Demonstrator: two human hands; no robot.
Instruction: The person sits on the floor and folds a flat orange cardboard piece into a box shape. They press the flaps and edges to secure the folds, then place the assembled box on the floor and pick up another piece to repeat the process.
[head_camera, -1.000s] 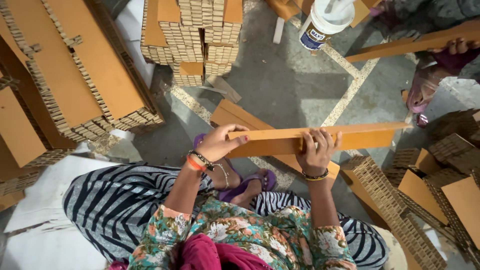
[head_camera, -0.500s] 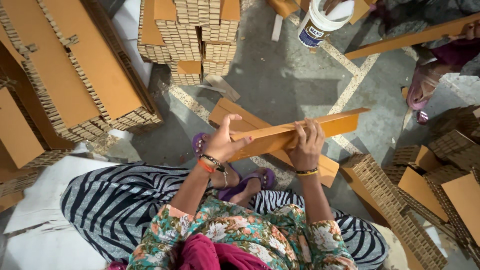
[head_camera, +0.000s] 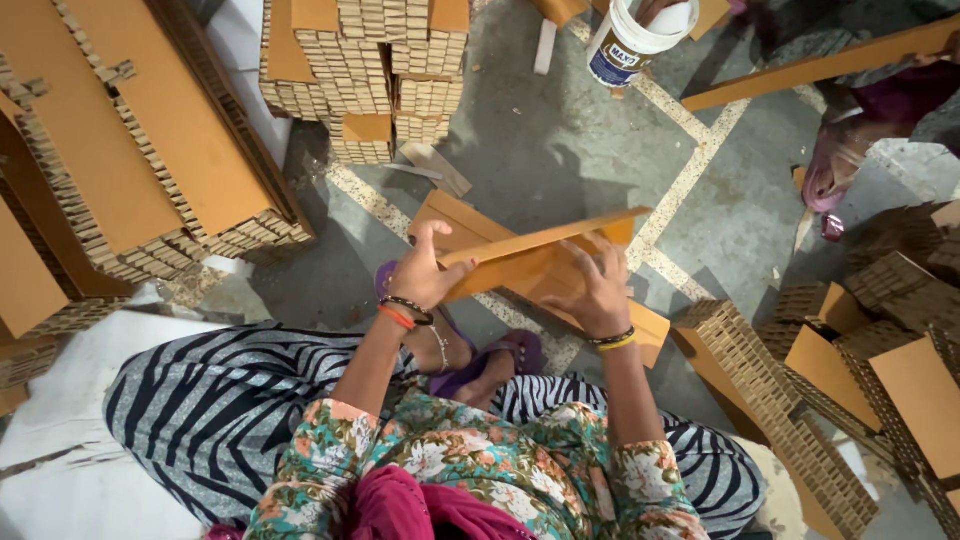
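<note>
Grey concrete floor, crossed by pale painted lines, is carrying the whole scene. Fingers of the left hand are curling over the near end of a long cardboard strip, thumb pressing its edge; the right hand is closing around the strip's middle from below. Both hands are holding the strip tilted above a flat cardboard panel lying on the floor. Purple sandals are showing beneath the wrists. Stacks of corrugated cardboard pieces are standing beyond, a white bucket is sitting further off, and another person's foot is resting at the right.
</note>
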